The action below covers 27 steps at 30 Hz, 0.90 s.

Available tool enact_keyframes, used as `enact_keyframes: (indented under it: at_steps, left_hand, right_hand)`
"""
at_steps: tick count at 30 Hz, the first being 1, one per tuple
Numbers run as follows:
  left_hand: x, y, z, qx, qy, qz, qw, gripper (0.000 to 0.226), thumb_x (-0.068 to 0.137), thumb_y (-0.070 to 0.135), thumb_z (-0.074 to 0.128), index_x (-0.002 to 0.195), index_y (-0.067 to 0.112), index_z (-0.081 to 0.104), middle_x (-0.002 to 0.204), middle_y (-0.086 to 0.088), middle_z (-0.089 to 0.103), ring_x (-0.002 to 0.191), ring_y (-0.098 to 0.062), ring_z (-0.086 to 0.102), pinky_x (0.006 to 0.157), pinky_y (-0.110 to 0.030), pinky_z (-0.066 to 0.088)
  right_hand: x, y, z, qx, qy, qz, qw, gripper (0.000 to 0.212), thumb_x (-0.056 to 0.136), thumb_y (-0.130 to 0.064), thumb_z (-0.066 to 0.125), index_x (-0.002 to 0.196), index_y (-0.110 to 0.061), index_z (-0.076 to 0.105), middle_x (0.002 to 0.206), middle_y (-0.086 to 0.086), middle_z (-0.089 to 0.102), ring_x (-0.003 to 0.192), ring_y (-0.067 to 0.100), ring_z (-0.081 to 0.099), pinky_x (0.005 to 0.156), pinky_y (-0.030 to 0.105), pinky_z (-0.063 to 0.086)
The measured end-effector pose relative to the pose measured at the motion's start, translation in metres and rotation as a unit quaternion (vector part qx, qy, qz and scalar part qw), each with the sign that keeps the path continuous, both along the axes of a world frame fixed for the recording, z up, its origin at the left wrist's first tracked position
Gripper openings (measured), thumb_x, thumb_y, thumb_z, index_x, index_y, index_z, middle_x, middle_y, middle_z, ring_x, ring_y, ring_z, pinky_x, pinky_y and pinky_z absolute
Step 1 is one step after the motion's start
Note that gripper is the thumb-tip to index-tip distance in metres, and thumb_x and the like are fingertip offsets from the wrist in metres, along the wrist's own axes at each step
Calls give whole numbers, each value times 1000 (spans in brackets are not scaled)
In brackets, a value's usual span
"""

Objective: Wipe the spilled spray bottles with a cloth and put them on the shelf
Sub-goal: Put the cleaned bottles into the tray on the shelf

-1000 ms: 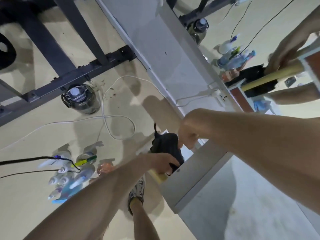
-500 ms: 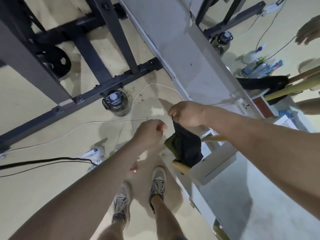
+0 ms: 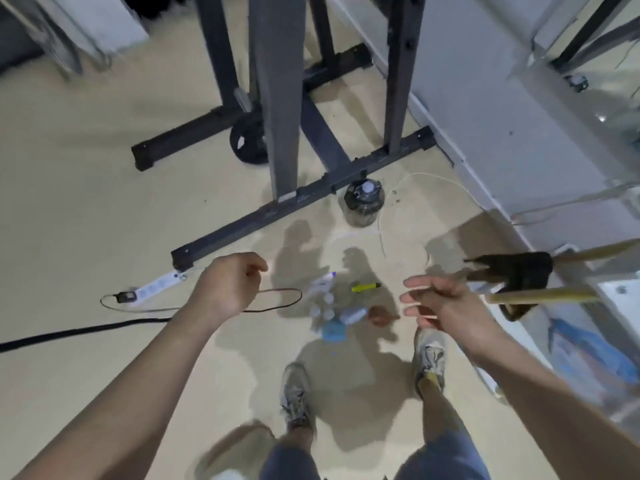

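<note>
Your left hand (image 3: 230,284) is loosely curled, right hand (image 3: 438,303) spread wide, both empty; spray bottles (image 3: 332,306) lie between them at frame centre, bare floor (image 3: 86,220) to the left.

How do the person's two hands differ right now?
The left hand is loosely curled, its fingers bent inward, while the right hand is spread open with fingers stretched out. The left hand hangs over the black cord loop; the right hand is beside the dark cloth draped on the wooden bars. Both are empty and poised above the spilled spray bottles.
</note>
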<state>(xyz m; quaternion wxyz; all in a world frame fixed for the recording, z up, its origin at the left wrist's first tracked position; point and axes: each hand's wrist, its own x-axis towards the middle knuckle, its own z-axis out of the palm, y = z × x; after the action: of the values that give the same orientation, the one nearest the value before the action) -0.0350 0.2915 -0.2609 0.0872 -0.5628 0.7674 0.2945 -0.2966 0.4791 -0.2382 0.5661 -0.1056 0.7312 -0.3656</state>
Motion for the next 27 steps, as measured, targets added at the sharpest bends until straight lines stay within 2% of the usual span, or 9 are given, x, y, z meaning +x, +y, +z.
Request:
enact_keyframes:
  at_steps: [2, 4, 8, 13, 16, 19, 23, 25, 27]
  left_hand:
    - [58, 1, -20, -5, -72, -5, 997, 27, 93, 13, 50, 100, 29, 71, 104, 0, 72, 97, -24, 66, 78, -28, 49]
    - [103, 3, -48, 17, -139, -8, 990, 31, 89, 13, 50, 105, 32, 68, 112, 1, 69, 102, -24, 64, 86, -32, 48]
    - [135, 25, -110, 47, -242, -68, 967, 41, 84, 13, 51, 116, 37, 59, 121, 7, 57, 115, -17, 53, 90, -31, 39]
    - [114, 60, -237, 93, -90, -106, 986, 50, 82, 1, 53, 127, 24, 58, 129, 1, 54, 119, -20, 50, 97, -28, 39]
    - [82, 74, -329, 119, -6, -138, 983, 60, 81, 3, 59, 136, 25, 50, 137, -1, 46, 121, -24, 53, 97, -32, 43]
    - [44, 87, -421, 139, -36, -202, 969, 91, 79, 23, 74, 151, 32, 19, 156, -7, 17, 120, -34, 53, 95, -39, 48]
    - [12, 96, -515, 129, -66, -234, 961, 121, 73, 34, 82, 153, 37, -8, 161, -14, -9, 118, -42, 51, 96, -44, 47]
    - [6, 95, -546, 117, -43, -233, 965, 115, 77, 27, 77, 151, 39, -9, 160, -18, -7, 118, -44, 52, 93, -48, 49]
    - [0, 92, -558, 114, 7, -218, 969, 89, 83, 20, 63, 152, 32, 8, 158, -19, 10, 112, -43, 57, 84, -49, 51]
  right_hand:
    - [45, 16, -31, 20, 26, 31, 999, 16, 89, -10, 63, 103, -17, 66, 96, 7, 69, 79, 17, 63, 63, 23, 46]
    - [78, 35, -69, 46, 85, 114, 989, 34, 80, -13, 66, 112, -21, 66, 110, 5, 66, 94, 19, 60, 74, 26, 45]
    - [116, 61, -124, 119, 174, 285, 935, 48, 91, -9, 59, 133, -30, 53, 130, -4, 57, 112, 11, 55, 91, 20, 38]
    - [138, 54, -226, 137, 250, 399, 871, 60, 92, -16, 56, 147, -28, 36, 145, -2, 46, 130, 21, 45, 103, 28, 38]
    - [144, 38, -310, 123, 301, 426, 844, 69, 90, -21, 55, 151, -32, 24, 151, -7, 35, 136, 19, 35, 98, 36, 45]
    - [148, 25, -395, 121, 353, 455, 808, 75, 85, -21, 57, 150, -32, 22, 153, -5, 30, 140, 19, 30, 93, 37, 47]
    - [157, 22, -478, 155, 369, 473, 785, 74, 87, -21, 58, 150, -33, 20, 151, -3, 31, 139, 24, 30, 96, 40, 42]
    - [161, 24, -501, 163, 396, 472, 770, 62, 89, -23, 57, 145, -32, 32, 137, 1, 45, 126, 28, 41, 85, 37, 42]
    - [160, 25, -512, 159, 418, 459, 768, 42, 94, -28, 55, 135, -31, 47, 114, 2, 57, 110, 29, 50, 72, 33, 37]
